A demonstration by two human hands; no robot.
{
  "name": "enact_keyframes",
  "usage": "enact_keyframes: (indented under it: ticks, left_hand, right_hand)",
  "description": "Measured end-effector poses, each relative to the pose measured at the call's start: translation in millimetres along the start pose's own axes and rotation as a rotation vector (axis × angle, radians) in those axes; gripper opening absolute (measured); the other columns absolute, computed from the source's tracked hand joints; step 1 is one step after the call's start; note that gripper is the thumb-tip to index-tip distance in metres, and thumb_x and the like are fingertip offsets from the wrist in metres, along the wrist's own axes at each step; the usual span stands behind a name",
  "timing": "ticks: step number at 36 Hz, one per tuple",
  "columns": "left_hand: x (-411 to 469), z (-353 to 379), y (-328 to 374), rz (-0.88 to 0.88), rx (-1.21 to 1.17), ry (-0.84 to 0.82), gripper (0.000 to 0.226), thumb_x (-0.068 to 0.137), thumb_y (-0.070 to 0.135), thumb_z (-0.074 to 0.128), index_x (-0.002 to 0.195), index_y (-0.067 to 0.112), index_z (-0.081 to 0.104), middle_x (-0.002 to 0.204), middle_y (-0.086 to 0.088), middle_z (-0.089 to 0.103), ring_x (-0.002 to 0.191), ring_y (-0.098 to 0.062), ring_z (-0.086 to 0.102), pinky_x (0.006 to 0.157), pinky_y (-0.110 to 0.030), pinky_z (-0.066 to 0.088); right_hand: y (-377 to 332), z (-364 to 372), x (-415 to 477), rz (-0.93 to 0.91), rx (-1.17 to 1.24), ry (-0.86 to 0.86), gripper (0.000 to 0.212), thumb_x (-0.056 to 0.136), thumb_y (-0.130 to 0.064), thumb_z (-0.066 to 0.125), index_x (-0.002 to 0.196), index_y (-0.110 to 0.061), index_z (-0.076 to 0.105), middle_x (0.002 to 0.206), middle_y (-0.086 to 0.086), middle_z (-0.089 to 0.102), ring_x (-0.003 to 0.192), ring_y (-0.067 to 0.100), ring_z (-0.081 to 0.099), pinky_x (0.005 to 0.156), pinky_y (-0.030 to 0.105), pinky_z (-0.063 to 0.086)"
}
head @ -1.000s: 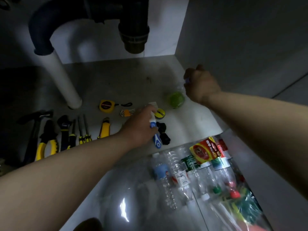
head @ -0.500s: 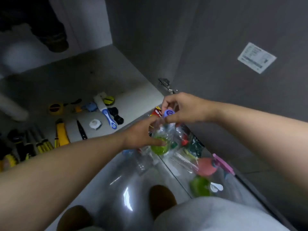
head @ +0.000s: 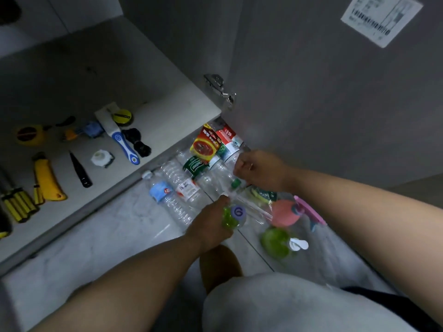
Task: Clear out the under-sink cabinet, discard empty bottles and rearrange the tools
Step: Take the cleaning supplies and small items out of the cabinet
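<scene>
Now, the widest thing before you is the grey cabinet door, standing open on your right. To its left is the pale cabinet floor, which carries the laid-out tools, a yellow utility knife among them.

Below that, on the tiled floor, spreads the clear plastic bag, with a pink bottle and a green bottle showing through its film. A row of empty clear water bottles lies just beside the cabinet's edge; whether the film covers those too is hard to tell.

Your right hand sits over the bag, fingers clenched on what looks like the film's edge, which stretches down from it. Your left hand, nearer to you, wraps its fingers around a small clear bottle with green residue and a purple cap.

The cap end points up and rightward, toward that raised edge, which lies just right of the left hand, between your two hands. The drop belongs to the left hand, I'd judge: a short push to the right, cap first.
</scene>
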State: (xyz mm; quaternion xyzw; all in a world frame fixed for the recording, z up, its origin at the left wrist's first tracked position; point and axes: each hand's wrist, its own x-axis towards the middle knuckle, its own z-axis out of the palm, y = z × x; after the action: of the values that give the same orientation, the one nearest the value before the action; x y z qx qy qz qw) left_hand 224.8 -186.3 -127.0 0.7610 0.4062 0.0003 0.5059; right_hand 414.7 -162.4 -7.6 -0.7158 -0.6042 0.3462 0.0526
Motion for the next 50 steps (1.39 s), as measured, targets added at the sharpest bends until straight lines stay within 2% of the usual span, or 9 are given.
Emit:
enact_keyframes:
  ticks: [8, 17, 24, 27, 30, 35, 40, 46, 50]
  left_hand:
    - [6, 12, 3, -0.024, -0.087, 0.037, 0.068, 0.079, 0.008, 0.077, 0.139, 0.008, 0.044, 0.128, -0.016, 0.052, 0.121, -0.03, 0.053, 0.102, -0.04, 0.046]
    - [-15, -33, 5, -0.018, 0.089, -0.062, 0.081, 0.082, 0.025, 0.078, 0.149, 0.019, 0.033, 0.142, -0.01, 0.049, 0.129, -0.027, 0.051, 0.106, -0.041, 0.045]
    - [-56, -147, 3, -0.097, 0.427, -0.061, 0.055, 0.092, 0.03, 0.067, 0.143, 0.02, 0.048, 0.141, -0.009, 0.05, 0.129, -0.028, 0.051, 0.105, -0.037, 0.045]
    - [-86, -198, -1, -0.183, 0.544, -0.042, 0.054, 0.093, 0.037, 0.065, 0.141, 0.019, 0.049, 0.141, -0.008, 0.051, 0.128, -0.028, 0.052, 0.105, -0.037, 0.045]
    - [-117, -240, -8, -0.298, 0.603, -0.006, 0.052, 0.095, 0.039, 0.062, 0.142, 0.021, 0.049, 0.141, -0.008, 0.053, 0.126, -0.027, 0.053, 0.104, -0.038, 0.046]
    - [-149, -285, -31, -0.402, 0.544, 0.065, 0.044, 0.097, 0.039, 0.061, 0.137, 0.024, 0.053, 0.141, -0.003, 0.053, 0.124, -0.022, 0.053, 0.103, -0.034, 0.047]
    - [-137, -292, -66, -0.36, 0.432, 0.195, 0.034, 0.095, 0.03, 0.065, 0.128, 0.026, 0.058, 0.131, 0.0, 0.057, 0.114, -0.016, 0.056, 0.093, -0.027, 0.045]
    - [-97, -274, -90, -0.215, 0.302, 0.272, 0.026, 0.092, 0.025, 0.066, 0.117, 0.03, 0.066, 0.119, 0.001, 0.057, 0.112, -0.016, 0.058, 0.099, -0.028, 0.046]
    - [-77, -260, -93, -0.158, 0.097, 0.402, 0.021, 0.092, 0.022, 0.064, 0.113, 0.024, 0.065, 0.112, 0.006, 0.062, 0.103, -0.011, 0.061, 0.087, -0.019, 0.047]
  right_hand:
    - [10, 17, 5, -0.014, -0.139, 0.092, 0.015, 0.092, -0.017, 0.054, 0.089, -0.014, 0.069, 0.093, 0.002, 0.069, 0.083, 0.022, 0.065, 0.077, 0.039, 0.055]
    - [-21, 10, 5, -0.071, -0.196, 0.054, 0.02, 0.092, -0.011, 0.05, 0.085, -0.005, 0.067, 0.087, 0.012, 0.068, 0.082, 0.028, 0.065, 0.072, 0.04, 0.054]
    - [-64, 7, 23, -0.153, -0.287, -0.185, 0.012, 0.095, -0.025, 0.055, 0.092, -0.019, 0.065, 0.103, 0.003, 0.068, 0.098, 0.022, 0.063, 0.091, 0.041, 0.052]
    - [-87, 10, 37, -0.226, -0.368, -0.303, 0.012, 0.095, -0.027, 0.059, 0.095, -0.016, 0.064, 0.106, 0.001, 0.067, 0.101, 0.021, 0.061, 0.091, 0.036, 0.051]
    - [-111, 13, 52, -0.297, -0.45, -0.369, 0.005, 0.094, -0.031, 0.059, 0.092, -0.027, 0.058, 0.107, -0.001, 0.065, 0.1, 0.019, 0.059, 0.088, 0.031, 0.048]
    - [-142, 20, 83, -0.306, -0.434, -0.311, 0.025, 0.093, -0.032, 0.06, 0.117, -0.024, 0.06, 0.116, 0.003, 0.054, 0.105, 0.023, 0.058, 0.092, 0.036, 0.05]
    - [-159, 39, 130, -0.256, -0.403, -0.185, 0.034, 0.093, -0.029, 0.059, 0.125, -0.017, 0.053, 0.12, 0.012, 0.053, 0.103, 0.03, 0.057, 0.089, 0.037, 0.05]
    - [-172, 70, 182, -0.038, -0.309, -0.057, 0.046, 0.092, -0.044, 0.059, 0.115, -0.006, 0.052, 0.11, 0.017, 0.059, 0.09, 0.029, 0.054, 0.075, 0.032, 0.043]
    - [-175, 92, 200, 0.036, -0.19, -0.02, 0.037, 0.088, -0.038, 0.066, 0.108, -0.008, 0.057, 0.1, 0.013, 0.064, 0.086, 0.029, 0.063, 0.072, 0.033, 0.051]
